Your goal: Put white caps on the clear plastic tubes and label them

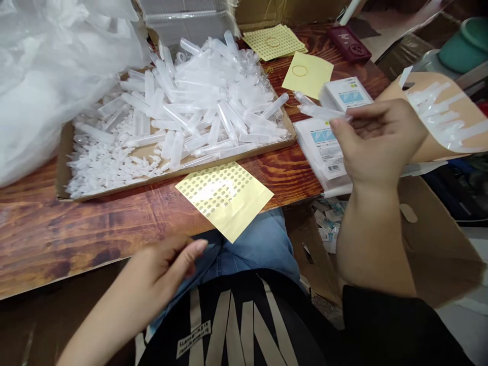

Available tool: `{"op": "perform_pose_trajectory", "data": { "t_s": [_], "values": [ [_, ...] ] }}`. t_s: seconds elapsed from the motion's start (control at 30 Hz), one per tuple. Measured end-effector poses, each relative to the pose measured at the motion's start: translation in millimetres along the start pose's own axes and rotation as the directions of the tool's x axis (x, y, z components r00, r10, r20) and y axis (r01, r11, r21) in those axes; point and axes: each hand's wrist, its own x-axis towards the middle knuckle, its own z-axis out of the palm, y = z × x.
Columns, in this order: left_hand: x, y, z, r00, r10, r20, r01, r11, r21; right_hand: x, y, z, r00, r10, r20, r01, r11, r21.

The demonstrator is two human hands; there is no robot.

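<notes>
My right hand (381,137) is closed on a translucent plastic tube (324,112), held above white-labelled packets (322,147) at the table's right side. A second narrow clear piece (304,98) shows just beyond that tube; whether it is in my grip I cannot tell. Over my lap, my left hand (168,264) has its fingers curled in and the thumb pressed along them; anything inside is hidden. Between the hands, a yellow sticker sheet (224,198) with rows of small round stickers overhangs the table's front edge, partly peeled bare. Behind it lies a shallow cardboard tray (224,156) heaped with similar tubes.
Small white plastic tips (110,168) fill the tray's left part. A big clear plastic bag (49,76) bulges at the left. More yellow sheets (274,43) and a dark red device (348,44) lie behind. At right is a tan container (423,91) of clear pieces; below, an open carton (438,239).
</notes>
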Motion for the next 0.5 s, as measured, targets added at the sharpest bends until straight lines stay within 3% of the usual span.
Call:
{"op": "perform_pose_trajectory", "data": {
  "t_s": [0.07,0.13,0.23,0.33,0.4,0.5],
  "values": [
    [-7.0,-3.2,8.0,0.984,-0.122,0.132,0.128,0.991,-0.042,10.4,34.2,8.7,1.0,0.009,0.016,-0.007,0.993,-0.115],
    [-8.3,-7.0,21.5,0.973,-0.182,0.14,0.21,0.953,-0.218,18.8,58.2,19.2,0.993,-0.023,0.114,0.042,0.985,-0.168],
    [-2.3,-7.0,38.3,0.972,-0.211,0.103,0.231,0.783,-0.577,25.5,60.1,28.8,0.975,-0.116,0.191,0.156,0.965,-0.209],
    [11.5,1.4,38.9,0.955,-0.27,0.119,0.259,0.573,-0.777,17.8,17.0,27.0,0.967,-0.218,0.129,0.241,0.95,-0.199],
    [24.7,8.9,32.8,0.932,-0.314,0.18,0.319,0.478,-0.818,3.5,-24.7,23.9,0.932,-0.292,0.215,0.312,0.948,-0.063],
    [47.5,18.8,24.2,0.887,-0.393,0.242,0.399,0.389,-0.831,-23.6,-76.4,24.8,0.832,-0.389,0.396,0.3,0.915,0.269]
  ]
}}
